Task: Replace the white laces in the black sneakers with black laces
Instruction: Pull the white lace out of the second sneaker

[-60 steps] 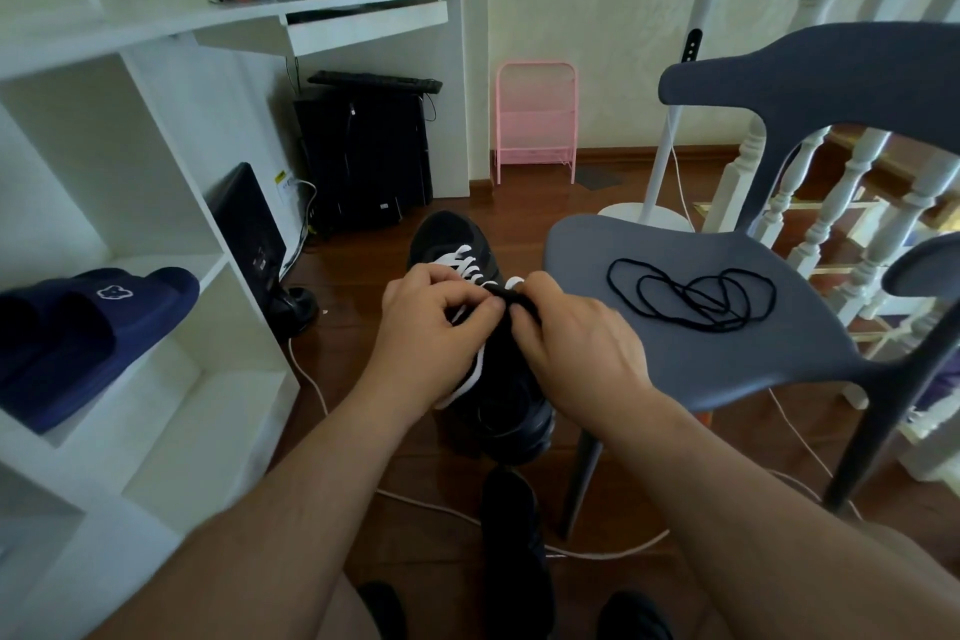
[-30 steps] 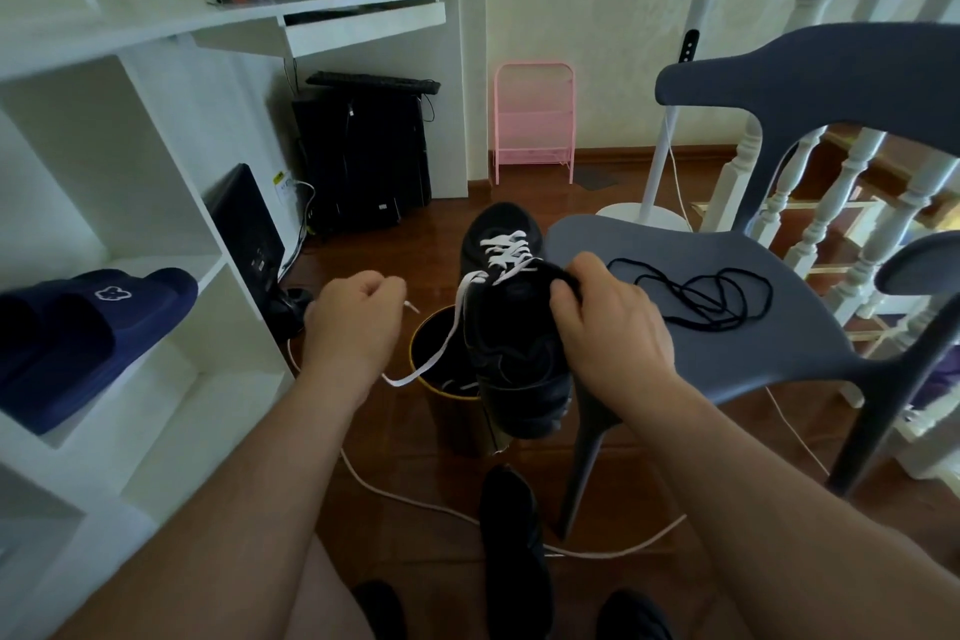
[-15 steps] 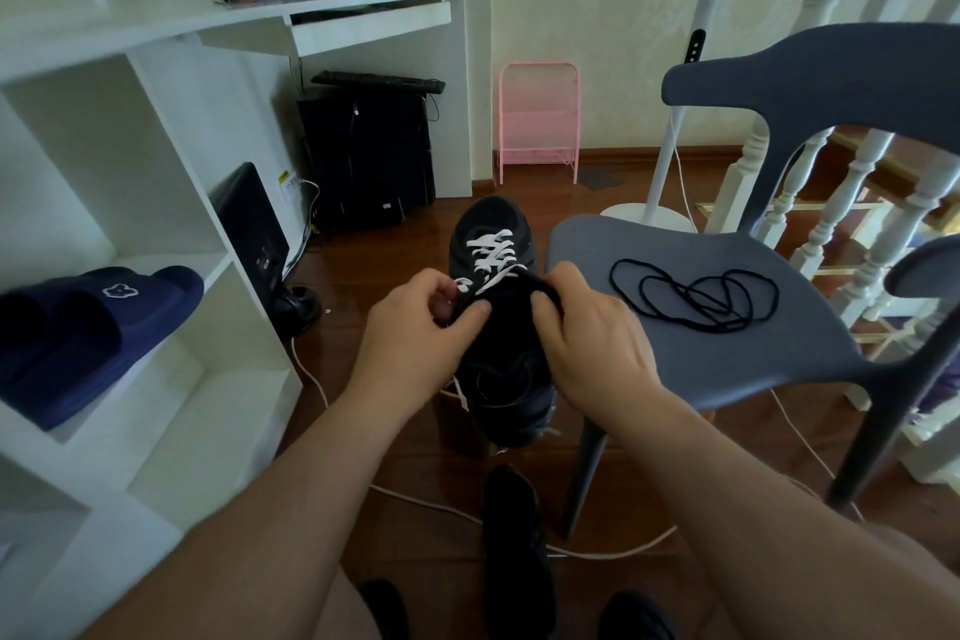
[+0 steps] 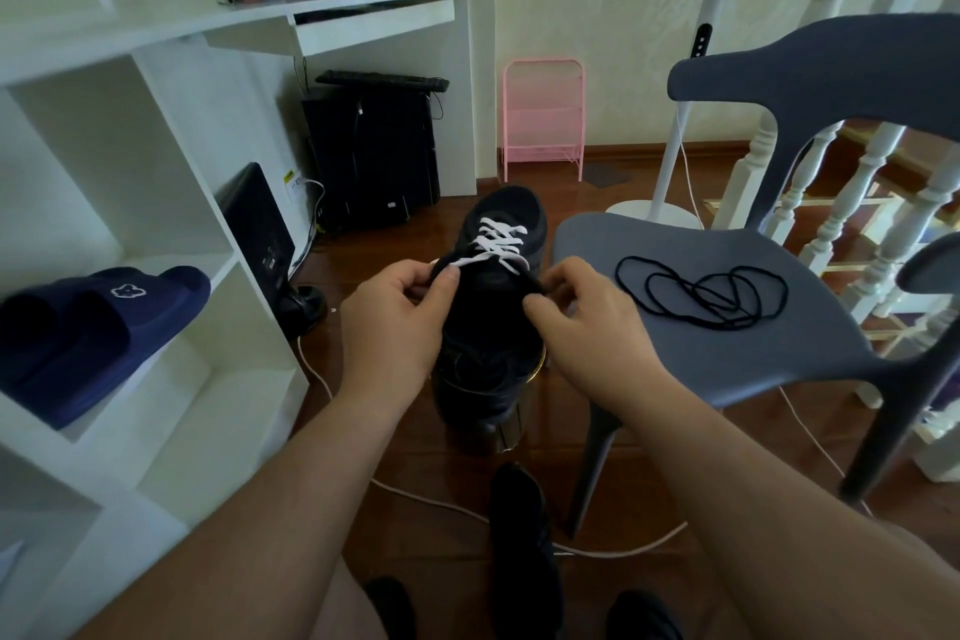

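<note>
- the black fabric sneaker (image 4: 488, 327) is held up in the air between both hands, toe pointing away, above the brown wooden floor (image 4: 415, 431) and just left of the near-left corner of the grey plastic chair (image 4: 727, 353).
- the flat white lace (image 4: 496, 244) is crossed through the eyelet rows toward the toe; the upper part near the collar looks already unthreaded, so i judge the unlacing of this shoe partly done, perhaps under half.
- the left hand (image 4: 395, 322) has thumb and forefinger closed in a pinch on a loosened run of the white lace at the left side of the tongue.
- the right hand (image 4: 582, 327) has its fingers curled round the right side of the sneaker's collar, gripping it; whether it also pinches lace i cannot tell.
- the thin black cord laces (image 4: 701, 294) lie in loose loops on the middle of the chair seat, apart from both hands and untouched, so no black lacing has begun.
- a second dark sneaker (image 4: 524, 546) lies on the floor near the bottom edge, below the held one; its laces cannot be made out.
- left to do, as i judge it: finish pulling out the white lace, thread black laces in, then deal with the other shoe.
</note>
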### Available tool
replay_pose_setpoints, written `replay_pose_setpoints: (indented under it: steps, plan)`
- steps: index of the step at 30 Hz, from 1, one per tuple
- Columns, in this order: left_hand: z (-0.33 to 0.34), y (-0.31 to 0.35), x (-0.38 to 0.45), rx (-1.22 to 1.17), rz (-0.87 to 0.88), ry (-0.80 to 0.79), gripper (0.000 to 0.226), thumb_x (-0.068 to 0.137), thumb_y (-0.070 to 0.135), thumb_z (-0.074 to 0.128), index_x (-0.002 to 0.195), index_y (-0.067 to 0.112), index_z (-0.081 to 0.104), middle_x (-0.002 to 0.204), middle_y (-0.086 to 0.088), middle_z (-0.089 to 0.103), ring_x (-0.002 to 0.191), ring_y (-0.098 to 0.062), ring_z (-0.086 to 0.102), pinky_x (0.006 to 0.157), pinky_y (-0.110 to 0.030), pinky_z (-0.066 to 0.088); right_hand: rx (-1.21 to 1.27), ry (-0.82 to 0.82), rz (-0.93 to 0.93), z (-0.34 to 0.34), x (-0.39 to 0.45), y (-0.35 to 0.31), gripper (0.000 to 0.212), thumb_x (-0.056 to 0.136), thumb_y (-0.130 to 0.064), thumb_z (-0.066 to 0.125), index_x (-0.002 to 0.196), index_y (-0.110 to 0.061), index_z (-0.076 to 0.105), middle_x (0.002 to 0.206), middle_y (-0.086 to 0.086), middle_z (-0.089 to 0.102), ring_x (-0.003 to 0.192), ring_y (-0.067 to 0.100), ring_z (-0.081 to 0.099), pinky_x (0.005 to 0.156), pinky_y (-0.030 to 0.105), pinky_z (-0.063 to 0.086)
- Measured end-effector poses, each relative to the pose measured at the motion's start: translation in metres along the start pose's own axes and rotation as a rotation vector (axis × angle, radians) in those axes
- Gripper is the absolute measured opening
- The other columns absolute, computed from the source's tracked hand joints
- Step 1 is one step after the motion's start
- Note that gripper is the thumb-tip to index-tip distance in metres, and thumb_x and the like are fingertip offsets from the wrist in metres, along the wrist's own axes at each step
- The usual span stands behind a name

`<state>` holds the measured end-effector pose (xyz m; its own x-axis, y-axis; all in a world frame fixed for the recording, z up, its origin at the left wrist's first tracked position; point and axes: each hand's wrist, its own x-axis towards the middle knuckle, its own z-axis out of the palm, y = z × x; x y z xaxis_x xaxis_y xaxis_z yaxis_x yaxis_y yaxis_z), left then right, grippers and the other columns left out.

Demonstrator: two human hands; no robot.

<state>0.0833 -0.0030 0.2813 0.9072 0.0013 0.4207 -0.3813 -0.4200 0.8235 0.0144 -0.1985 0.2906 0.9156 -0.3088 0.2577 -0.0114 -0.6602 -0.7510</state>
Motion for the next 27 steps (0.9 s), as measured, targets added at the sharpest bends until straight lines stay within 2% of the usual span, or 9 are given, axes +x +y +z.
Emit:
replay_pose_setpoints:
  steps: [5,7,10,13,16,19,24,26,27]
  plan:
    - [0.004,0.004,-0.004,0.043,0.067,-0.031,0.015,0.095,0.054,0.071,0.080,0.053,0.067,0.086,0.035,0.069,0.081,0.010,0.067,0.062,-0.011,0.052,-0.040,0.139,-0.191,-0.002,-0.005,-0.005,0.021,0.096,-0.043,0.064,0.116,-0.039,0.066,0.106,-0.017,0.051,0.096,0.003,0.051,0.075,0.014,0.040]
    - [0.007,0.008,-0.010,0.046,0.110,-0.059,0.011,0.095,0.052,0.070,0.084,0.053,0.068,0.087,0.035,0.069,0.083,0.010,0.067,0.064,-0.007,0.049,-0.069,0.137,-0.227,0.002,-0.006,-0.006,0.028,0.098,-0.040,0.066,0.125,-0.036,0.067,0.110,-0.014,0.051,0.101,0.007,0.052,0.080,0.018,0.043]
    - [0.012,0.009,-0.014,0.088,0.175,-0.087,0.010,0.097,0.050,0.069,0.088,0.047,0.072,0.086,0.030,0.071,0.082,0.008,0.068,0.063,-0.010,0.050,-0.160,0.156,-0.273,0.007,-0.006,-0.007,0.025,0.097,-0.037,0.067,0.121,-0.030,0.072,0.110,-0.009,0.052,0.105,0.015,0.051,0.087,0.029,0.045]
    - [0.014,0.009,-0.016,0.185,0.270,-0.105,0.022,0.100,0.049,0.066,0.096,0.032,0.079,0.081,0.017,0.070,0.081,0.001,0.066,0.065,-0.024,0.055,-0.230,0.096,-0.248,0.007,-0.004,-0.006,0.026,0.095,-0.038,0.068,0.120,-0.030,0.070,0.114,-0.007,0.055,0.109,0.020,0.051,0.090,0.034,0.048]
    - [0.014,0.010,-0.017,0.192,0.294,-0.110,0.024,0.100,0.048,0.066,0.098,0.029,0.080,0.084,0.017,0.069,0.082,0.000,0.065,0.068,-0.031,0.057,-0.324,0.076,-0.247,0.008,-0.003,-0.006,0.026,0.095,-0.044,0.066,0.117,-0.031,0.068,0.112,-0.007,0.057,0.105,0.020,0.051,0.086,0.042,0.052]
    - [0.015,0.012,-0.020,0.180,0.303,-0.127,0.029,0.101,0.050,0.063,0.095,0.028,0.080,0.081,0.016,0.070,0.080,-0.002,0.065,0.066,-0.032,0.056,-0.417,0.152,-0.286,0.007,-0.003,-0.009,0.022,0.095,-0.047,0.066,0.107,-0.029,0.071,0.102,-0.007,0.059,0.096,0.020,0.054,0.077,0.041,0.048]
    - [0.016,0.014,-0.022,0.138,0.275,-0.131,0.029,0.100,0.054,0.061,0.088,0.035,0.079,0.076,0.022,0.070,0.079,0.004,0.067,0.060,-0.013,0.047,-0.482,0.285,-0.479,0.006,-0.011,-0.015,0.014,0.091,-0.026,0.072,0.080,-0.018,0.070,0.082,-0.002,0.060,0.077,0.025,0.054,0.064,0.041,0.045]
    - [0.016,0.013,-0.020,0.099,0.223,-0.131,0.026,0.099,0.054,0.064,0.084,0.038,0.077,0.079,0.025,0.071,0.079,0.005,0.067,0.062,-0.012,0.047,-0.423,0.268,-0.408,0.003,-0.006,-0.014,0.019,0.090,-0.027,0.070,0.074,-0.019,0.065,0.078,-0.005,0.057,0.073,0.021,0.053,0.061,0.037,0.046]
    - [0.015,0.013,-0.018,0.083,0.194,-0.126,0.025,0.099,0.054,0.065,0.082,0.040,0.076,0.080,0.027,0.071,0.079,0.005,0.068,0.063,-0.011,0.048,-0.341,0.260,-0.301,-0.001,-0.001,-0.011,0.021,0.089,-0.028,0.069,0.071,-0.022,0.061,0.075,-0.007,0.056,0.070,0.018,0.053,0.058,0.035,0.046]
